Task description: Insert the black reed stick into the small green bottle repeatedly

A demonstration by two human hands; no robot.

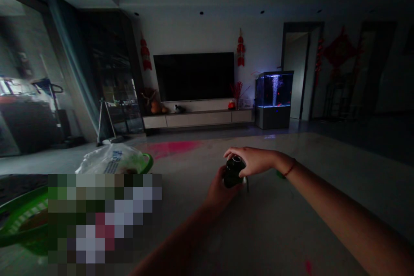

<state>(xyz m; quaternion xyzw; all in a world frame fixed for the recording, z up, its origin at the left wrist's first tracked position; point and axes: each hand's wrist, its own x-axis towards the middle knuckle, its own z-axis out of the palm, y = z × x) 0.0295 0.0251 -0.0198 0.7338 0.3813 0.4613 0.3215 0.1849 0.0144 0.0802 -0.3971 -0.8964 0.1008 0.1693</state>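
Note:
A small dark, rounded object (233, 172) with a pale ring on its top sits between my two hands, above the floor in the middle of the view. Its exact kind is too dark to make out. My left hand (223, 187) is wrapped round its lower part from the left. From above and the right, my right hand (254, 160) grips its upper part, fingers curled over the far side. A thin dark strip (247, 184) hangs at its right side. Below my right wrist, a small green thing (280, 174) is partly hidden.
Green baskets (35, 241) stand at the lower left, with a white plastic bag (113, 159) beside them; part of that area is pixelated. A pink patch (176, 148) marks the pale floor. Farther back are a low TV cabinet (199, 118) and a lit fish tank (274, 90).

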